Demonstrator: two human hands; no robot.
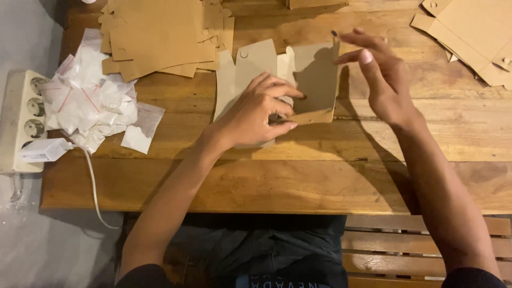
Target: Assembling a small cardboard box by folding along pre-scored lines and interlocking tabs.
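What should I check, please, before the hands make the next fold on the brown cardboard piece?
1. Left hand presses the cardboard blank onto the table: ok.
2. Right hand at the raised panel, fingers spread: ok.
3. Panel stands upright: ok.
4. Bottom flap folded fully: cannot tell.
5. Stack of flat blanks apart from the work: ok.
6. Plastic bags apart from the work: ok.
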